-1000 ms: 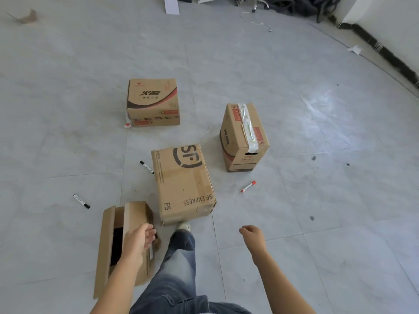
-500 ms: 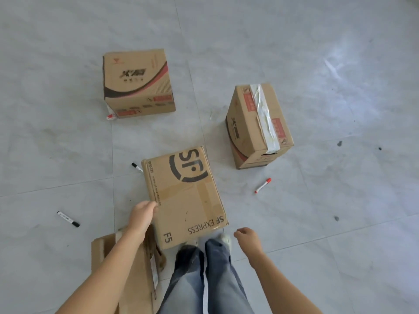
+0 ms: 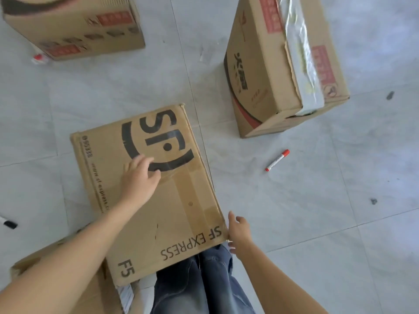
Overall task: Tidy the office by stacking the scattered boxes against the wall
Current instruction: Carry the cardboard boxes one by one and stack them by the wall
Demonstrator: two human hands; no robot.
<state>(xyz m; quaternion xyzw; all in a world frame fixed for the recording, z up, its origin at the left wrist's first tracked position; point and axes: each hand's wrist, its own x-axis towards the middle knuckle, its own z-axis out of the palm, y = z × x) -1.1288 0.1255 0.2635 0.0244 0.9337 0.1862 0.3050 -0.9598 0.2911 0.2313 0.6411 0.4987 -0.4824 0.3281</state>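
Note:
A brown SF Express box point(image 3: 181, 214) lies on the tiled floor right in front of me. My left hand point(image 3: 139, 177) rests flat on its top, fingers spread over the printed logo. My right hand point(image 3: 239, 230) touches the box's near right corner with relaxed fingers. A taped box with red labels point(image 3: 272, 64) stands tilted to the upper right. Another printed box point(image 3: 74, 26) sits at the upper left, cut by the frame. An open flat carton point(image 3: 68, 284) lies at the lower left, mostly hidden under my left forearm.
A red-capped marker point(image 3: 277, 160) lies on the floor right of the SF box. A black-capped marker point(image 3: 8, 223) shows at the left edge. My jeans-clad legs point(image 3: 199, 286) stand just behind the SF box. Grey tiles stretch to the right.
I have bent down closer to the boxes. My left hand left the open carton and moved onto the SF box's top. My right hand came forward to the box's near right corner.

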